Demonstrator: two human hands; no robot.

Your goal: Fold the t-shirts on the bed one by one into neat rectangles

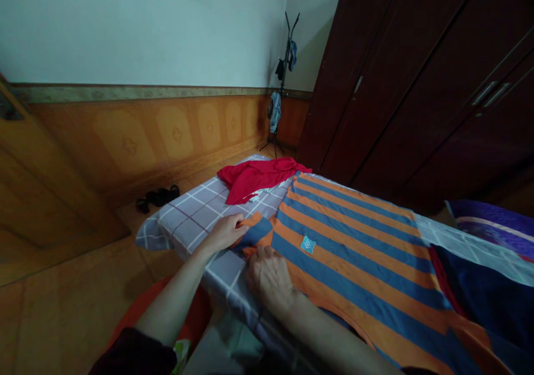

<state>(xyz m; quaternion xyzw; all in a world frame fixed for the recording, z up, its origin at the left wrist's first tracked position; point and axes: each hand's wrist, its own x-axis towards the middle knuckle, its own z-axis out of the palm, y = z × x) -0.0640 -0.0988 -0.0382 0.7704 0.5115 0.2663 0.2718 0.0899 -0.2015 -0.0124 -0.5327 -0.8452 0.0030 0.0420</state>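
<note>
An orange and blue striped shirt [354, 241] lies spread over the bed, with a small light-blue patch [307, 245] on its front. My left hand [225, 232] is closed on the end of its near-left sleeve, thumb and fingers pinching the cloth. Close to the sleeve's inner seam, my right hand [269, 272] is curled with its fingertips gripping the fabric. My right forearm crosses over the collar edge and hides part of it. The body of the shirt lies mostly flat, with slight wrinkles.
Under the shirt is a grey checked bedsheet [196, 205]. A red garment [258, 176] lies crumpled at the far end; dark blue clothing [484, 286] and a purple pillow [492, 225] are at right. A coat stand [286, 74], a dark wardrobe [400, 85] and black shoes [158, 197] stand beyond.
</note>
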